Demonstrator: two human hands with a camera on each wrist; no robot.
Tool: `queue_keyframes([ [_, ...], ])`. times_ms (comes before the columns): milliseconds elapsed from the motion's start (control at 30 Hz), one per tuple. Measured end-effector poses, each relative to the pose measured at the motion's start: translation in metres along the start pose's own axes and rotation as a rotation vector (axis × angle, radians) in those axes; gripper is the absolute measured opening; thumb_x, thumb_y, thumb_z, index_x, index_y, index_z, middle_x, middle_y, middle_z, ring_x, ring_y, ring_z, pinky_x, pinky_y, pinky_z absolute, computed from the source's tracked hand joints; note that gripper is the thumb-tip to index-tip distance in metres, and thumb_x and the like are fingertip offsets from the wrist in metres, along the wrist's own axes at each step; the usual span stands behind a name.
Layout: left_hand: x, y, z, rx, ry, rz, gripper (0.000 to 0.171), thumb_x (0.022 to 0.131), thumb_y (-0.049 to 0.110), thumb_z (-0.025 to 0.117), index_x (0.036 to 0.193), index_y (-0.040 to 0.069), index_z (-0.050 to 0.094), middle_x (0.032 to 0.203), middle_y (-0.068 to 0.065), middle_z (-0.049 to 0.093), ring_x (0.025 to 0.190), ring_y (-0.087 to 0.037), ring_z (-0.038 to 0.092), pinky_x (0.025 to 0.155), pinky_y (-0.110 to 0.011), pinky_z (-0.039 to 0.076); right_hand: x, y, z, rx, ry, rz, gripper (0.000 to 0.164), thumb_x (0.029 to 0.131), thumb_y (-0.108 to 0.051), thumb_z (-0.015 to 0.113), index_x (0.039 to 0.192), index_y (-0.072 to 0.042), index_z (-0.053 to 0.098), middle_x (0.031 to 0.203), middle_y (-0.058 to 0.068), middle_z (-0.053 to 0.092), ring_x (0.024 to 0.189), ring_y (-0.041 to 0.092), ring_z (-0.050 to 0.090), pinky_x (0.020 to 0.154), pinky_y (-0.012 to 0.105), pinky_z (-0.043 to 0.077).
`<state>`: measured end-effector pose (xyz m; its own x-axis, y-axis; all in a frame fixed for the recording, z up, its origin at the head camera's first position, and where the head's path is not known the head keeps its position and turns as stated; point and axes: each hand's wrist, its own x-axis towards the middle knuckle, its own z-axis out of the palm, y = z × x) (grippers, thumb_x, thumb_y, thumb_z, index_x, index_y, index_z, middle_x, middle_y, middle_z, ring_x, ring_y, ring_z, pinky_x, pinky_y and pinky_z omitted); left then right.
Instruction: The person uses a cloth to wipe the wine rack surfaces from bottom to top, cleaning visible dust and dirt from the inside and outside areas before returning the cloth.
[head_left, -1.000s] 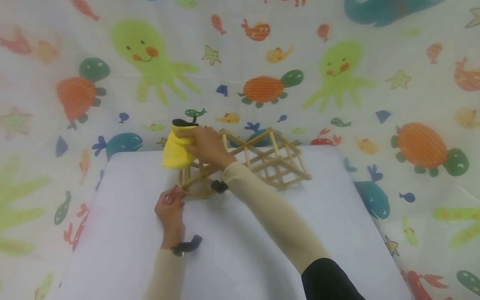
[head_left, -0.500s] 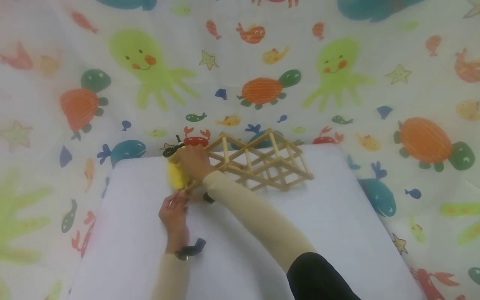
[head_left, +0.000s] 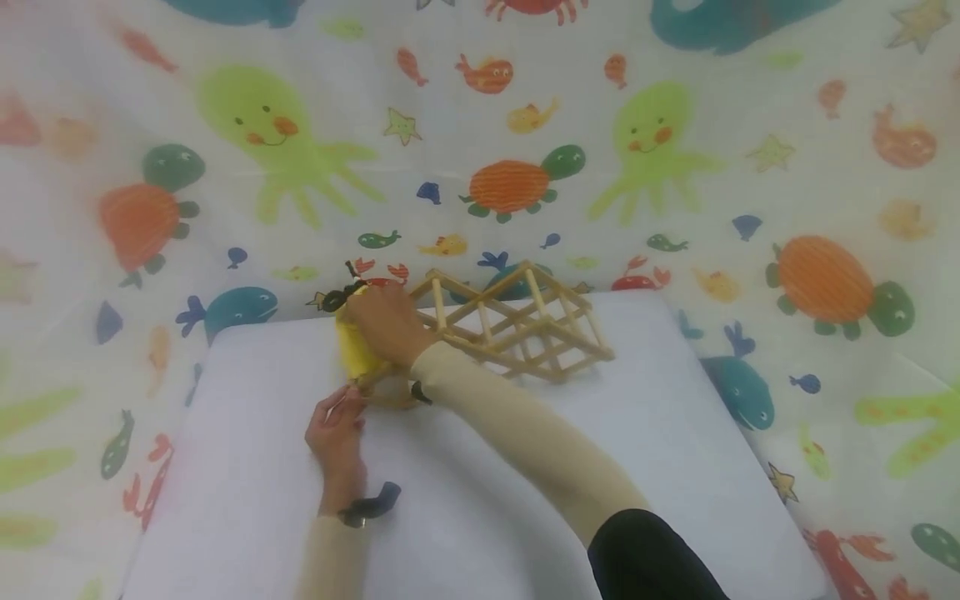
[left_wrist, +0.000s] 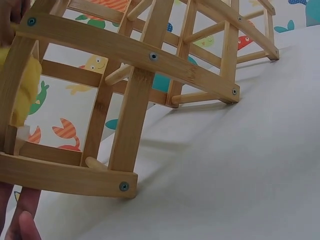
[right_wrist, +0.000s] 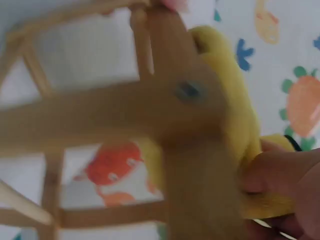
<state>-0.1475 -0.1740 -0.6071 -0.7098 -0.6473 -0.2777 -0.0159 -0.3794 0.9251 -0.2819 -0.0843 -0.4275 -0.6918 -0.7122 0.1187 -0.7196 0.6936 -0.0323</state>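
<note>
A folding wooden rack [head_left: 551, 323] of crossed slats and dowels stands at the back of the white table. At its left end, my right hand [head_left: 390, 323] grips a yellow cloth [head_left: 354, 346] with a black part at the top. The right wrist view shows the cloth [right_wrist: 232, 105] behind the rack's blurred corner, with my thumb and fingers [right_wrist: 277, 175] curled into it. My left hand [head_left: 333, 433] holds the rack's near left lower corner. In the left wrist view, my left fingers [left_wrist: 27, 210] are under the bottom slat [left_wrist: 65, 175], partly out of frame.
The white tabletop [head_left: 465, 500] extends in front of the rack and to both sides. A curtain [head_left: 420, 50] printed with sea animals hangs close behind the table and round its sides. My right forearm [head_left: 517, 425] crosses over the table in front of the rack.
My right hand has lowered the yellow cloth from above the rack's left end down against it, near my left hand. My left hand stays at the corner. The head view has shifted slightly.
</note>
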Motion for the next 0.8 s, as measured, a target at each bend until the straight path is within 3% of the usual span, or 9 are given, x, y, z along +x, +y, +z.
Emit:
queue_keyframes([
  [67,0.001,-0.002,0.001,-0.004,-0.004,-0.004,0.047,0.087,0.034,0.089,0.126,0.013,0.072,0.111,0.007,0.082,0.091,-0.009,0.074,0.071,-0.021,0.054,-0.001,0.006,-0.013,-0.002,0.070,0.025,0.031,0.106,-0.017,0.061,0.126,-0.034,0.078,0.121,-0.009,0.080,0.108,0.014,0.073,0.098,0.034,0.053],
  [167,0.004,-0.004,0.002,-0.022,-0.009,-0.010,0.047,0.087,0.031,0.089,0.126,0.012,0.072,0.111,0.007,0.082,0.090,-0.008,0.074,0.069,-0.020,0.053,-0.002,0.022,-0.033,0.089,0.187,0.094,0.034,0.103,-0.013,0.065,0.125,-0.035,0.079,0.120,-0.008,0.080,0.102,0.014,0.074,0.092,0.032,0.054],
  [233,0.006,-0.005,0.000,-0.029,-0.006,-0.012,0.046,0.087,0.029,0.090,0.126,0.011,0.073,0.108,0.008,0.082,0.088,-0.006,0.074,0.067,-0.020,0.053,-0.005,0.033,-0.043,0.158,0.208,0.120,0.039,0.099,-0.008,0.068,0.124,-0.035,0.079,0.121,-0.007,0.080,0.103,0.015,0.074,0.087,0.031,0.054],
  [367,0.009,-0.007,-0.002,-0.029,0.020,-0.006,0.045,0.085,0.028,0.092,0.123,0.012,0.074,0.104,0.009,0.082,0.084,-0.005,0.074,0.063,-0.018,0.052,-0.015,0.048,-0.049,0.223,0.016,0.098,0.041,0.102,-0.007,0.066,0.132,-0.035,0.075,0.132,-0.009,0.076,0.115,0.016,0.069,0.099,0.030,0.053],
  [467,0.009,-0.007,0.000,-0.040,0.020,0.002,0.045,0.084,0.028,0.092,0.122,0.011,0.075,0.104,0.007,0.083,0.084,-0.006,0.074,0.062,-0.018,0.053,-0.021,0.055,-0.048,0.115,-0.056,0.060,0.039,0.105,-0.011,0.063,0.132,-0.036,0.074,0.128,-0.009,0.077,0.111,0.016,0.069,0.099,0.032,0.051],
  [567,0.009,-0.006,0.000,-0.032,0.000,0.012,0.047,0.084,0.030,0.092,0.123,0.010,0.074,0.104,0.006,0.083,0.086,-0.006,0.075,0.064,-0.019,0.054,-0.021,0.056,-0.049,-0.005,0.058,0.069,0.036,0.103,-0.016,0.069,0.132,-0.036,0.075,0.123,-0.009,0.080,0.101,0.016,0.071,0.093,0.034,0.050],
  [633,0.010,-0.005,0.000,-0.027,-0.003,0.011,0.048,0.083,0.031,0.092,0.122,0.010,0.074,0.103,0.007,0.083,0.086,-0.006,0.076,0.065,-0.019,0.054,-0.021,0.058,-0.049,-0.009,0.110,0.088,0.034,0.102,-0.020,0.073,0.131,-0.037,0.076,0.125,-0.010,0.079,0.103,0.015,0.072,0.094,0.032,0.051],
  [733,0.010,-0.004,0.000,-0.022,0.010,0.000,0.046,0.082,0.032,0.093,0.120,0.012,0.075,0.101,0.008,0.083,0.085,-0.005,0.077,0.064,-0.020,0.054,-0.023,0.066,-0.049,0.081,0.141,0.091,0.035,0.100,-0.020,0.075,0.131,-0.035,0.076,0.129,-0.010,0.077,0.109,0.016,0.072,0.096,0.031,0.053],
  [800,0.009,-0.003,-0.001,-0.015,0.014,-0.001,0.046,0.083,0.032,0.093,0.120,0.012,0.075,0.101,0.008,0.083,0.086,-0.005,0.077,0.065,-0.020,0.054,-0.026,0.074,-0.052,0.158,0.211,0.120,0.035,0.099,-0.016,0.075,0.130,-0.033,0.077,0.128,-0.007,0.078,0.108,0.018,0.073,0.093,0.031,0.055],
])
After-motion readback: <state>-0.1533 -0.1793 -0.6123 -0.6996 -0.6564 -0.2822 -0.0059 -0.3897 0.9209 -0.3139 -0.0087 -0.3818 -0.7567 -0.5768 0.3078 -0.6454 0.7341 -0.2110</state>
